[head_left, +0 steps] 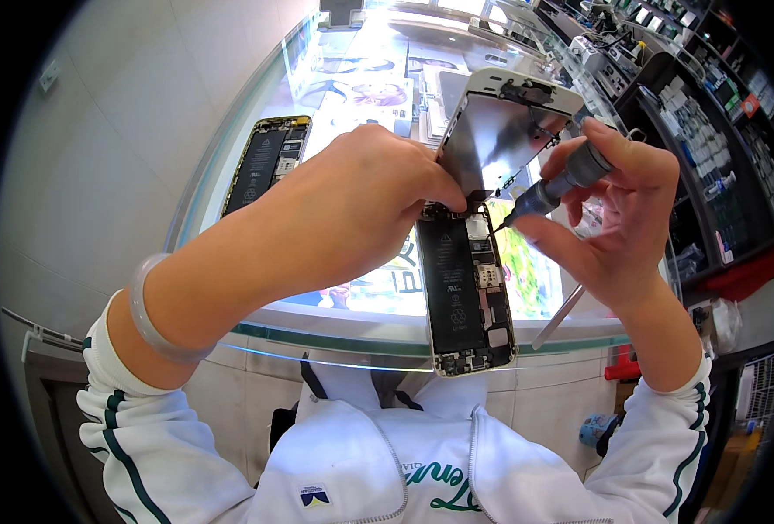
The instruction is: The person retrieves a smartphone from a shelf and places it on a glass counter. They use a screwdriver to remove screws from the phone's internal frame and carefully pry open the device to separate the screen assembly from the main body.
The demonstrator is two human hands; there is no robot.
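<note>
An opened smartphone (451, 293) lies at the near edge of the glass counter, its black battery and circuit boards bare. Its white-framed screen assembly (502, 144) stands tilted up at the phone's far end. My left hand (391, 179) is closed with the fingers at the joint between screen and body, steadying the screen. Between the fingers and thumb of my right hand (625, 196) is a dark grey screwdriver (540, 196). The screwdriver's thin tip slants down to the upper right edge of the phone body. What the left fingertips press is partly hidden.
A second opened phone body (256, 166) rests on the counter at the left, partly behind my forearm. A thin metal strip-like tool (558, 316) lies right of the phone, near the counter's edge. Shelves of small goods (697, 113) stand at the right.
</note>
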